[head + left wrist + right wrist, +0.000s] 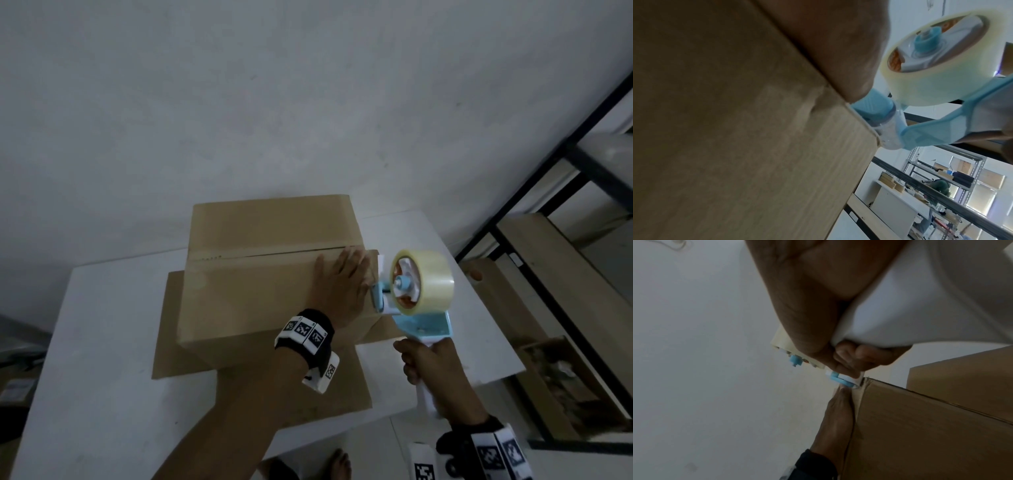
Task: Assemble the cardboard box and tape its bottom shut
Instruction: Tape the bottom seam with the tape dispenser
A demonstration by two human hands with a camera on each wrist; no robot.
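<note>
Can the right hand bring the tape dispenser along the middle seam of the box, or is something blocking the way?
Probably not yet: the left hand lies flat across the seam at its right end, just ahead of the tape dispenser that the right hand holds.

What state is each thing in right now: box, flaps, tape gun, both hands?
cardboard box: assembled, standing on the table over a flat cardboard sheet.
flaps: folded shut, centre seam showing, not visibly taped along its length.
tape dispenser: roll loaded, head against the box's right edge by the seam.
left hand: flat, pressing the flaps down.
right hand: gripping the dispenser handle.
</note>
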